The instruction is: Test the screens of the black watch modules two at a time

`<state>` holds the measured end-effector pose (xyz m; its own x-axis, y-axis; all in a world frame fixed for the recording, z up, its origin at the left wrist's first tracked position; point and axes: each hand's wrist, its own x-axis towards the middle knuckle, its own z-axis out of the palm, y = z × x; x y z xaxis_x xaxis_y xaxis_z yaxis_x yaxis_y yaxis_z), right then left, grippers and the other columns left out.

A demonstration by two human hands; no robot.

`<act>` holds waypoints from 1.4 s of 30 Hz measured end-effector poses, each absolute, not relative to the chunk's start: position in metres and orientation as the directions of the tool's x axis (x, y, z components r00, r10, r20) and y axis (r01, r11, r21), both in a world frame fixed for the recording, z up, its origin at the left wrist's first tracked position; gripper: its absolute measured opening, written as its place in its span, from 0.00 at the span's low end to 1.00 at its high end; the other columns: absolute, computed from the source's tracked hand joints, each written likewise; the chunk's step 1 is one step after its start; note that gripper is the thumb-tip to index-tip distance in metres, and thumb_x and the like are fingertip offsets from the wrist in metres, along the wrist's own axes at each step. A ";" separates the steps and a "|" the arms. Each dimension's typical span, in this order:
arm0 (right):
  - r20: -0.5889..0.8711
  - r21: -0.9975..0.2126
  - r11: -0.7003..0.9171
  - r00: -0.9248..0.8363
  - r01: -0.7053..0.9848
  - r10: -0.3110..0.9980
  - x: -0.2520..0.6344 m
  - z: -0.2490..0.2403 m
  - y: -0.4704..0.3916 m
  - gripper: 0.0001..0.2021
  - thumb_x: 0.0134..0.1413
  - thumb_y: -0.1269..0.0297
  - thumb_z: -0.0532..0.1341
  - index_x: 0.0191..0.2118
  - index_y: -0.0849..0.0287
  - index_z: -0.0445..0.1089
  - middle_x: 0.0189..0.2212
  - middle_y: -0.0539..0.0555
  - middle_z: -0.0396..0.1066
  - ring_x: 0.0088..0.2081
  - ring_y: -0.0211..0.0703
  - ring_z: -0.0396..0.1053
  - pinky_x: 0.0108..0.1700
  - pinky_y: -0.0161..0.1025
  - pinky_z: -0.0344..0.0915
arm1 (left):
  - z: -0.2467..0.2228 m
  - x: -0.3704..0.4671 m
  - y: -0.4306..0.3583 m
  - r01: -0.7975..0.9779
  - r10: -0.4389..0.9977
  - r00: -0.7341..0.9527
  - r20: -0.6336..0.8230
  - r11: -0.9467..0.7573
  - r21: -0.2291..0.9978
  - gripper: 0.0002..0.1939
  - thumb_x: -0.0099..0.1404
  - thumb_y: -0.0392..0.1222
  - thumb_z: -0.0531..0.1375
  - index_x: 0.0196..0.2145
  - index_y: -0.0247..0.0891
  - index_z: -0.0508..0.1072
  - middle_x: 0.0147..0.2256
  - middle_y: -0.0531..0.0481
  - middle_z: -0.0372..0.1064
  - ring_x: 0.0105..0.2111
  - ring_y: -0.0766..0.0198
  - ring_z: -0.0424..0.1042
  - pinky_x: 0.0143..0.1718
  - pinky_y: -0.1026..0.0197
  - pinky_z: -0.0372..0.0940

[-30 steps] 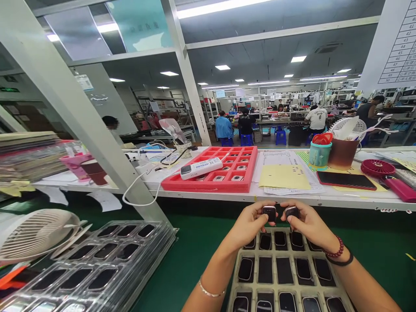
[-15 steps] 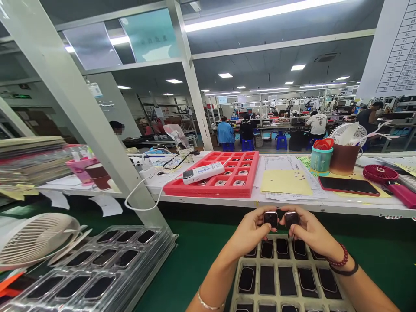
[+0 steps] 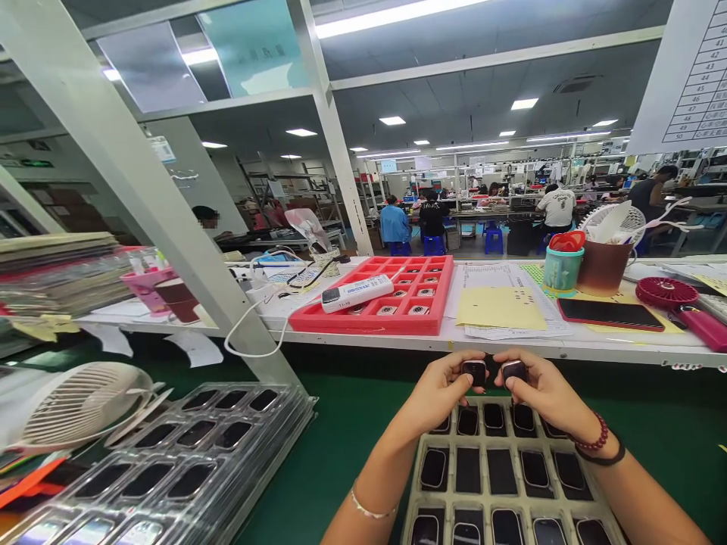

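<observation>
Pinched in my left hand point(image 3: 446, 390) is a small dark watch case point(image 3: 474, 372) with a silvery rim. A similar dark watch case point(image 3: 514, 370) is between the fingers and thumb of my right hand point(image 3: 542, 390). Both hands are raised over the far edge of a pale compartment tray point(image 3: 486, 473), a small gap between the two cases. Most of the tray's compartments hold watch cases with dark faces. Two compartments in its second visible row show only dark lining.
Clear plastic trays of watch cases point(image 3: 193, 481) are stacked at left beside a white fan point(image 3: 85, 405). On the shelf ahead are a red tray point(image 3: 369, 325) with a white device point(image 3: 357, 293), yellow paper point(image 3: 500, 309), a phone point(image 3: 610, 314) and cups. Several people sit farther back.
The view has tilted slightly down, showing more of both lower trays. My right hand has turned its watch case to a more slanted angle; both hands keep their cases.
</observation>
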<state>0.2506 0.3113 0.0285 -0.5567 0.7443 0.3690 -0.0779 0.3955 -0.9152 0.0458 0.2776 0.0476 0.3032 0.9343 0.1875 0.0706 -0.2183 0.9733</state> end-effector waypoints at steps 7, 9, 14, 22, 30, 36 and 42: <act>0.371 -0.906 0.421 -0.578 -0.053 0.726 0.251 0.027 0.312 0.18 0.55 0.70 0.57 0.52 0.59 0.62 0.39 0.55 0.68 0.36 0.41 0.66 0.36 0.36 0.66 | 0.049 0.047 0.277 0.091 0.946 0.274 0.171 -0.203 0.975 0.23 0.57 0.35 0.59 0.52 0.34 0.66 0.44 0.40 0.70 0.37 0.57 0.73 0.25 0.68 0.62; 0.365 -0.909 0.413 -0.592 -0.059 0.719 0.251 0.026 0.312 0.16 0.57 0.68 0.56 0.52 0.59 0.62 0.39 0.56 0.68 0.36 0.41 0.66 0.36 0.37 0.67 | 0.048 0.046 0.277 0.085 0.944 0.274 0.183 -0.213 0.973 0.20 0.59 0.40 0.59 0.50 0.33 0.67 0.40 0.41 0.70 0.34 0.59 0.73 0.25 0.68 0.62; 0.359 -0.915 0.398 -0.591 -0.069 0.722 0.252 0.024 0.314 0.13 0.62 0.64 0.54 0.50 0.60 0.63 0.36 0.55 0.68 0.33 0.40 0.65 0.32 0.35 0.67 | 0.045 0.048 0.278 0.049 0.938 0.262 0.226 -0.247 0.968 0.19 0.59 0.45 0.62 0.46 0.31 0.70 0.36 0.44 0.70 0.32 0.63 0.71 0.33 0.63 0.66; 0.358 -0.914 0.398 -0.611 -0.076 0.706 0.252 0.028 0.310 0.13 0.60 0.66 0.55 0.50 0.60 0.64 0.36 0.55 0.69 0.34 0.40 0.66 0.33 0.35 0.67 | 0.046 0.048 0.278 0.074 0.939 0.251 0.237 -0.262 0.962 0.17 0.58 0.41 0.61 0.46 0.32 0.70 0.38 0.43 0.70 0.35 0.60 0.71 0.37 0.61 0.67; 0.410 -0.863 0.505 -0.559 0.018 0.720 0.253 0.031 0.311 0.16 0.54 0.71 0.56 0.50 0.60 0.63 0.34 0.53 0.70 0.36 0.41 0.68 0.36 0.35 0.64 | 0.042 0.044 0.279 0.131 0.937 0.298 0.183 -0.230 0.964 0.18 0.63 0.39 0.55 0.51 0.35 0.66 0.41 0.41 0.70 0.37 0.57 0.73 0.25 0.69 0.63; 0.415 -0.848 0.527 -0.549 0.055 0.726 0.253 0.034 0.308 0.17 0.50 0.72 0.56 0.48 0.60 0.64 0.33 0.53 0.70 0.35 0.41 0.68 0.36 0.36 0.64 | 0.046 0.047 0.277 0.120 0.945 0.269 0.184 -0.222 0.968 0.19 0.60 0.37 0.56 0.51 0.34 0.66 0.41 0.40 0.70 0.36 0.58 0.73 0.24 0.69 0.62; 0.395 -0.852 0.519 -0.564 0.069 0.725 0.253 0.036 0.306 0.19 0.48 0.73 0.56 0.49 0.61 0.64 0.35 0.54 0.70 0.35 0.42 0.68 0.35 0.36 0.64 | 0.049 0.051 0.275 0.109 0.958 0.238 0.161 -0.191 0.976 0.23 0.56 0.32 0.56 0.51 0.34 0.66 0.41 0.41 0.71 0.36 0.57 0.74 0.24 0.68 0.63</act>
<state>0.2526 0.3061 0.0363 -0.5645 0.7247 0.3951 0.0694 0.5187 -0.8521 0.0505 0.2750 0.0493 0.2376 0.9579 0.1612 0.1088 -0.1912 0.9755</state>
